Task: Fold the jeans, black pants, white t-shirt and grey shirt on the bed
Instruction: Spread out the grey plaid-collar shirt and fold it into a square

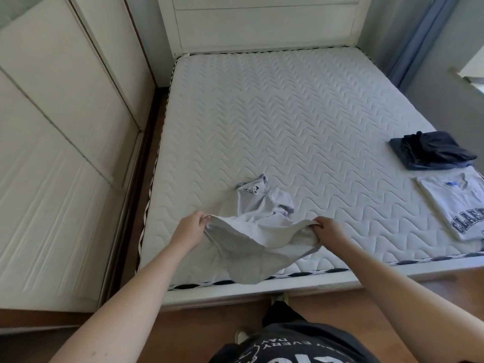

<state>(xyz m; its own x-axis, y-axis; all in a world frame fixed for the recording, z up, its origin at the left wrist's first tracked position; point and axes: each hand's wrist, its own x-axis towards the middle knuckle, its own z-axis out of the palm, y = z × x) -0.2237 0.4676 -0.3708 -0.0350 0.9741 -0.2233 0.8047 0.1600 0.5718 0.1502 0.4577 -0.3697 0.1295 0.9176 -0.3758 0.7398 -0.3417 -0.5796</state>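
The left hand (192,226) and right hand (328,230) each pinched a side of the white tee's (259,231) hem, fingers curled round the cloth, holding it stretched between them above the bed's (288,113) near edge. The hem sagged over that edge at 6 o'clock, while the collar end lay crumpled on the mattress toward 12 o'clock from the hands. From the tee toward 12 and 1 o'clock the quilted surface lay bare up to the headboard (262,22). At 3 o'clock, against the right edge, the black pants (437,146) sat folded on the folded jeans (400,153); just nearer, the grey shirt (455,208) lay folded flat. A wardrobe (60,153) stood close along the left edge at 9 o'clock, leaving a narrow gap.
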